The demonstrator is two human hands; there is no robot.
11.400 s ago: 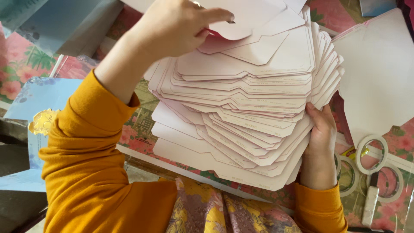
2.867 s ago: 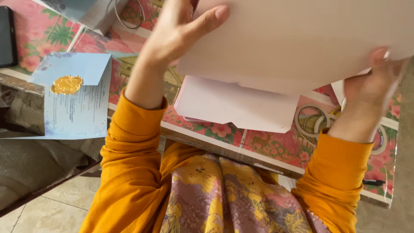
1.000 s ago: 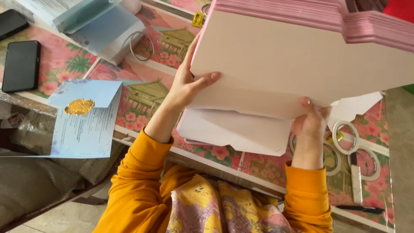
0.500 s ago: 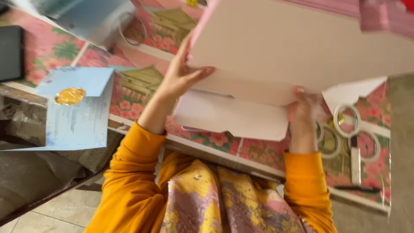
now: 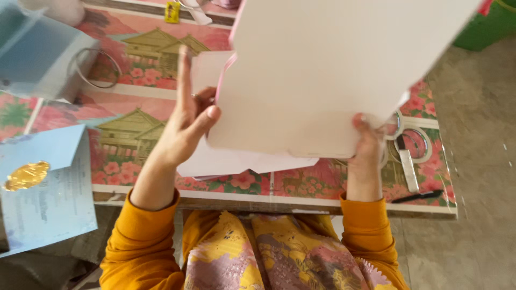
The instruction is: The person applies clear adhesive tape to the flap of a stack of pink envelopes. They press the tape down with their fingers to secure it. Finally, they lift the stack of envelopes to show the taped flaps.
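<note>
A thick stack of white card sheets with pink edges (image 5: pixel 322 70) is held up above the table, filling the upper middle of the head view. My left hand (image 5: pixel 185 126) presses against its left side, index finger pointing up and thumb on the lower face. At the stack's lower right edge my right hand (image 5: pixel 368 137) grips it from below. More white cut sheets (image 5: pixel 236 161) lie flat on the table beneath the stack.
The table (image 5: pixel 134 129) has a pink floral cloth with house pictures. A blue card with a gold seal (image 5: pixel 40 185) lies at the left, a pale blue box (image 5: pixel 37 59) at top left. Tape rolls (image 5: pixel 414 142), a cutter (image 5: pixel 408 169) and a black pen (image 5: pixel 416 197) sit at right.
The stack has swung up and closer to the camera, hiding more of the table. My left hand has slid to its left edge with the index finger raised; my right hand keeps its grip.
</note>
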